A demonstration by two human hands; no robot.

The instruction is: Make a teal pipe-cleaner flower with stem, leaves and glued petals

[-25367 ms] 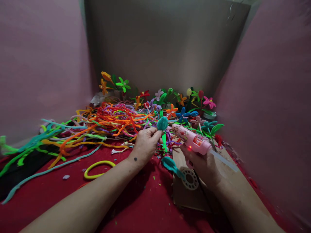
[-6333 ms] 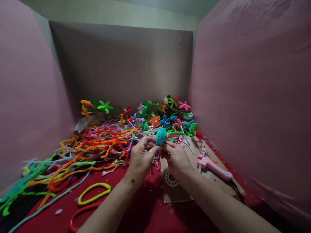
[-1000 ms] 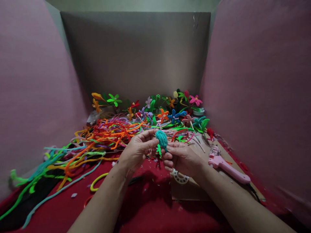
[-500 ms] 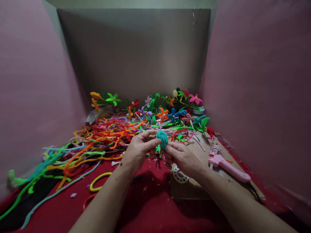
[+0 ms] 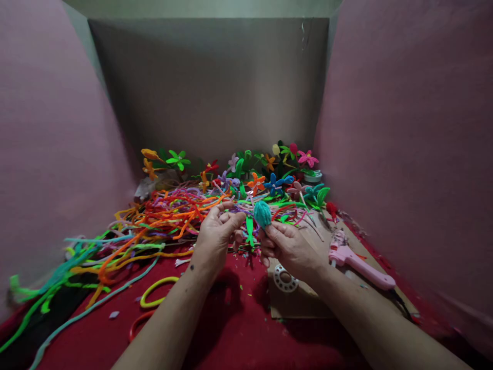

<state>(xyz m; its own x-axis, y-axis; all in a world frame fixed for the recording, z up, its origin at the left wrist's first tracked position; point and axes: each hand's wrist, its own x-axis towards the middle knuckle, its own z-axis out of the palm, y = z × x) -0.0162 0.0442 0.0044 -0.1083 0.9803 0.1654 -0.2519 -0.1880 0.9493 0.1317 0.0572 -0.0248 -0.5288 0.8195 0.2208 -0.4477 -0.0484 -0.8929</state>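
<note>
A turquoise pipe-cleaner flower bud [image 5: 262,214] stands upright above the fingertips of my right hand [image 5: 288,246], which pinches it at its base. The stem below is mostly hidden by the fingers. To the left, my left hand [image 5: 217,234] is held apart from the bud, its fingers loosely curled with thumb and index finger separated and nothing visible between them. A bright green leaf-like piece [image 5: 249,230] shows in the gap between the two hands; whether it is joined to the bud's stem I cannot tell.
Loose coloured pipe cleaners [image 5: 173,216] are heaped at the left and middle. Finished pipe-cleaner flowers [image 5: 273,184] line the back. On a cardboard sheet [image 5: 304,303] at right are a pink glue gun [image 5: 362,267] and a white ring with holes [image 5: 285,279]. Yellow scissor-like handles [image 5: 152,293] lie near my left forearm.
My left hand has let go of the turquoise bud and drawn slightly left. The bud now stands more upright in my right hand, with more of it visible.
</note>
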